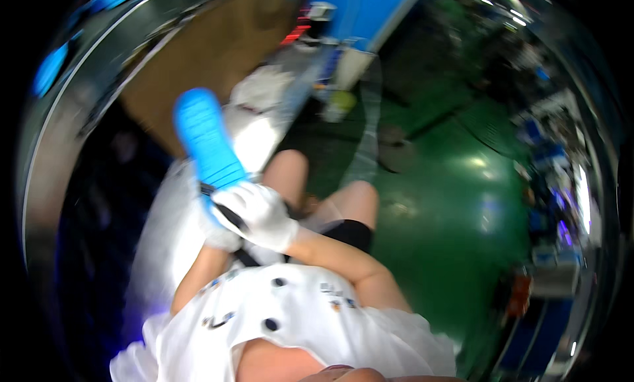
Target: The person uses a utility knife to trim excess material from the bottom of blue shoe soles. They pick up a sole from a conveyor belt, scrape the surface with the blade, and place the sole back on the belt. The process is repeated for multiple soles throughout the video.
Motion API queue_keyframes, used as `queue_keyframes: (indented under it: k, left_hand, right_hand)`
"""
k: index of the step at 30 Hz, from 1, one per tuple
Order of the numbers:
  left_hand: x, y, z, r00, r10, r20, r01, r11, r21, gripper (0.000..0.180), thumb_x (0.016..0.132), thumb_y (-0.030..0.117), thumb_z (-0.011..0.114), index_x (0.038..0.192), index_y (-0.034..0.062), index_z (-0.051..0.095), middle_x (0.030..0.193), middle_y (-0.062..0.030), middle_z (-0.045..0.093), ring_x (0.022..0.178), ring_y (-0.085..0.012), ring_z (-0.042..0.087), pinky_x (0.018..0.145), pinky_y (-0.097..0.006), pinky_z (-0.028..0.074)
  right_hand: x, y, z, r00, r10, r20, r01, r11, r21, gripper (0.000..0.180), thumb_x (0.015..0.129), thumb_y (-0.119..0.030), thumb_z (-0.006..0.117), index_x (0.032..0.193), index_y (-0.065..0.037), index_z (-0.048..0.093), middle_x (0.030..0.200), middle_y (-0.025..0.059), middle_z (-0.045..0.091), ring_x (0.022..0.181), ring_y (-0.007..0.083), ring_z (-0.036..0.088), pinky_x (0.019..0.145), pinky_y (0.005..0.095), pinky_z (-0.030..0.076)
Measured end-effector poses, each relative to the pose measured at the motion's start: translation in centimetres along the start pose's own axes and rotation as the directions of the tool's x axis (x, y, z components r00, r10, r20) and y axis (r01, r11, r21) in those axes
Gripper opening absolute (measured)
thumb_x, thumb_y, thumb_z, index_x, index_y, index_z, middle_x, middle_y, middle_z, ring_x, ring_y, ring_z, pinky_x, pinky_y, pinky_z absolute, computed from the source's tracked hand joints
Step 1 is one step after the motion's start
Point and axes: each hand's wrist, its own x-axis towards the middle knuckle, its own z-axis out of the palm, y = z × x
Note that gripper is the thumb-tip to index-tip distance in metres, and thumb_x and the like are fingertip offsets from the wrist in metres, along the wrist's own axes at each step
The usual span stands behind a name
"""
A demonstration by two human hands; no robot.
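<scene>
Plainly, the blue grooved shoe sole (210,141) slants up and to the left, its long axis running away from the person, far end free, near end among the gloved fingers. Just right of that axis's lower stretch, the left hand (222,237) sits low against the near end, largely covered, so I cannot tell how its fingers close. Farther right, the right hand (261,213) lies over that same end, fingers curved beside a dark strip (229,215); blur hides whether they pinch it or the sole.
</scene>
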Motion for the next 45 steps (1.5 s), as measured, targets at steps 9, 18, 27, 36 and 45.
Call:
queue_keyframes:
  k: [9, 18, 27, 36, 45]
  left_hand:
    - [0.5, 0.5, 0.4, 0.903, -0.175, 0.393, 0.308, 0.901, -0.306, 0.092, 0.086, 0.077, 0.038, 0.137, 0.0008, 0.045, 0.126, -0.0259, 0.056, 0.107, -0.0405, 0.060, 0.095, -0.052, 0.050]
    - [1.2, 1.9, 2.7, 0.860, -0.099, 0.501, 0.375, 0.788, -0.488, 0.088, 0.091, 0.071, 0.034, 0.145, 0.0012, 0.034, 0.135, -0.0317, 0.046, 0.113, -0.0434, 0.056, 0.091, -0.050, 0.054]
    - [2.2, 3.3, 1.4, 0.894, -0.182, 0.410, 0.312, 0.909, -0.275, 0.086, 0.091, 0.071, 0.034, 0.139, 0.0005, 0.041, 0.117, -0.0330, 0.058, 0.090, -0.0398, 0.066, 0.067, -0.044, 0.060]
    - [1.6, 4.7, 3.6, 0.958, -0.230, 0.171, 0.269, 0.928, -0.259, 0.086, 0.091, 0.070, 0.037, 0.139, -0.0010, 0.041, 0.117, -0.0342, 0.057, 0.085, -0.0416, 0.067, 0.056, -0.040, 0.060]
    - [2.8, 8.1, 1.2, 0.819, -0.574, -0.009, 0.573, 0.815, 0.085, 0.067, 0.098, 0.048, 0.042, 0.141, -0.0024, 0.041, 0.134, -0.0254, 0.053, 0.118, -0.0382, 0.057, 0.100, -0.050, 0.048]
  right_hand:
    - [-0.6, -1.8, -0.5, 0.987, -0.100, 0.129, 0.091, 0.993, 0.075, 0.017, 0.075, -0.002, 0.074, 0.091, -0.003, 0.068, 0.084, 0.0117, 0.067, 0.071, 0.0276, 0.066, 0.066, 0.0342, 0.052]
    - [-0.7, -1.8, -1.0, 0.990, -0.013, 0.138, -0.017, 0.976, 0.216, 0.019, 0.074, 0.000, 0.074, 0.091, -0.003, 0.067, 0.086, 0.0119, 0.068, 0.074, 0.0263, 0.065, 0.068, 0.0344, 0.052]
    - [-0.4, -2.4, -1.1, 0.985, 0.074, 0.158, -0.118, 0.949, 0.292, 0.023, 0.072, -0.001, 0.077, 0.093, -0.003, 0.068, 0.085, 0.0124, 0.067, 0.075, 0.0278, 0.065, 0.069, 0.0345, 0.051]
    - [-0.5, -2.1, -0.6, 0.877, 0.434, 0.207, -0.480, 0.755, 0.447, 0.020, 0.074, -0.004, 0.077, 0.091, -0.004, 0.066, 0.080, 0.0084, 0.065, 0.073, 0.0252, 0.064, 0.065, 0.0324, 0.051]
    - [2.7, -0.4, -4.0, 0.860, -0.112, 0.498, -0.066, 0.943, 0.326, 0.025, 0.071, -0.003, 0.078, 0.095, -0.002, 0.071, 0.100, 0.0091, 0.070, 0.082, 0.0256, 0.067, 0.072, 0.0320, 0.054]
